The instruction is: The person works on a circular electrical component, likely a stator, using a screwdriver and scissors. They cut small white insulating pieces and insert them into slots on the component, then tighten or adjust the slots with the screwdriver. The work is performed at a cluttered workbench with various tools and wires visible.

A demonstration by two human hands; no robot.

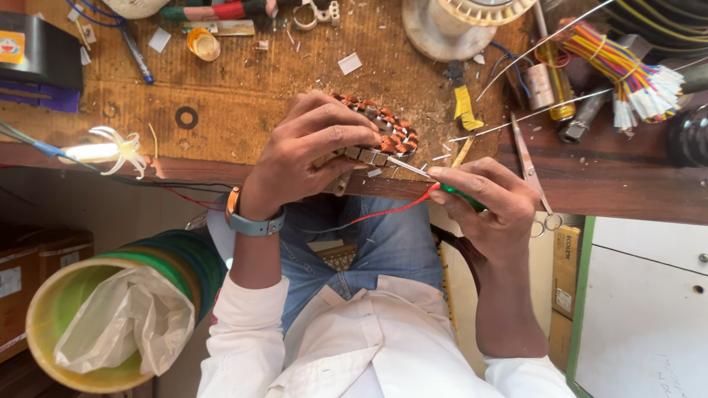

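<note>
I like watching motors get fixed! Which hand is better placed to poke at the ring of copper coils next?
Probably the right hand. It holds the green-handled tool, whose metal tip already points at the edge of the coil ring. The left hand is busy gripping that ring at the table edge.

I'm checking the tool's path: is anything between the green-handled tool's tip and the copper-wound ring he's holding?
Nothing visible blocks it. The left hand grips the wound ring at the bench edge, and the right hand holds the green-handled tool, whose metal shaft reaches the ring's near rim.
</note>
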